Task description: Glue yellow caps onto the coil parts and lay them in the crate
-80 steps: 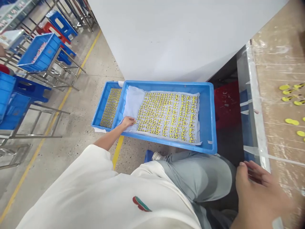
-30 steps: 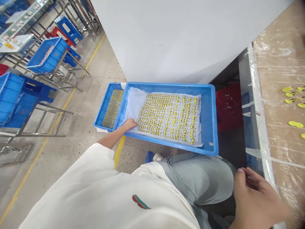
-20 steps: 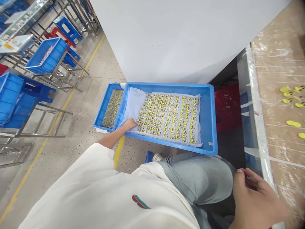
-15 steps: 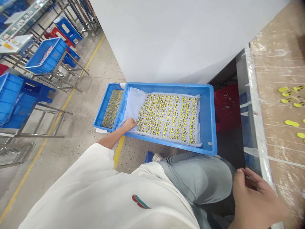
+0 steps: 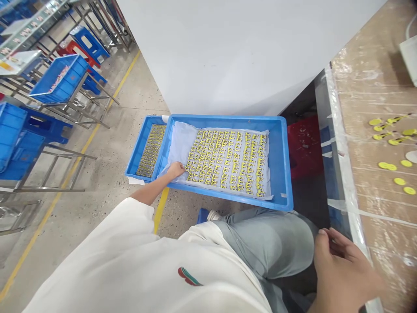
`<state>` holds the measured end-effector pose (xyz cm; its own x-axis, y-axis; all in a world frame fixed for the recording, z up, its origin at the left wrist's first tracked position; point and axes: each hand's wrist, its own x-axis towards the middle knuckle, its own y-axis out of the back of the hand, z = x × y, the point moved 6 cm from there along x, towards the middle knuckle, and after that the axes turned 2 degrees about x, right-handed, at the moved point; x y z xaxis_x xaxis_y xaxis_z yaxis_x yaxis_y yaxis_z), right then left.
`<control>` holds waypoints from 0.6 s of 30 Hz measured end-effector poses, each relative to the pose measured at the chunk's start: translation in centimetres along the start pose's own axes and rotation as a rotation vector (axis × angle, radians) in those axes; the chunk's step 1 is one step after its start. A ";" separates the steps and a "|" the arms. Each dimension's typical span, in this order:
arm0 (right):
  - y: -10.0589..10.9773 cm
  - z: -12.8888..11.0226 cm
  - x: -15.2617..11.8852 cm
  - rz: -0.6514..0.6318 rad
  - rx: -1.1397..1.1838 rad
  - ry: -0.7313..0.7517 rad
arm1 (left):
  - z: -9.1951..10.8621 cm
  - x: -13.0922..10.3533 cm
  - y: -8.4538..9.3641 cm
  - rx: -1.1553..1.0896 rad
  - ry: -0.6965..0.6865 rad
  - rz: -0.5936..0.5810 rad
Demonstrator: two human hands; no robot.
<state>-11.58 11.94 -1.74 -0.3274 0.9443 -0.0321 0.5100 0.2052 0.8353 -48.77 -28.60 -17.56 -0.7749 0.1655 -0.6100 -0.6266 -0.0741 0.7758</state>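
My left hand (image 5: 176,170) reaches down into a large blue tray (image 5: 287,174), its fingers pinched together at the front left end of the rows of small yellow-and-dark parts (image 5: 224,158). Whatever lies between those fingertips is too small to make out. Under the parts is a white cloth (image 5: 183,141), bare on its left side. At the lower right, my right hand (image 5: 342,269) hovers by the table edge with thumb and fingers curled together. Its palm side is hidden, so I cannot see whether it holds anything.
A smaller blue tray (image 5: 132,161) with dense rows of parts adjoins the large one on the left. On the brown-covered table (image 5: 358,100) at right lie several yellow discs (image 5: 399,181). A white panel (image 5: 244,52) stands behind; blue crates (image 5: 60,84) and stools are at left.
The view has shifted slightly, showing more of the right-hand table and a white object at its far edge. Both hands keep nearly the same pose and place.
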 end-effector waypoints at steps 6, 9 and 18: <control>0.5 -0.7 -0.4 0.008 0.047 -0.039 | 0.0 0.0 -0.2 -0.006 0.000 0.011; 0.7 -0.9 -0.5 -0.001 0.039 -0.043 | -0.1 0.0 -0.2 -0.010 -0.001 0.017; 0.7 -0.4 -0.2 -0.035 -0.027 -0.026 | 0.4 -1.0 0.8 -0.057 0.018 0.070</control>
<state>-11.49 11.74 -0.88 -0.3235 0.9432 -0.0757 0.4768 0.2316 0.8480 -48.46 -28.41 -16.27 -0.8179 0.1407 -0.5579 -0.5743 -0.1406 0.8065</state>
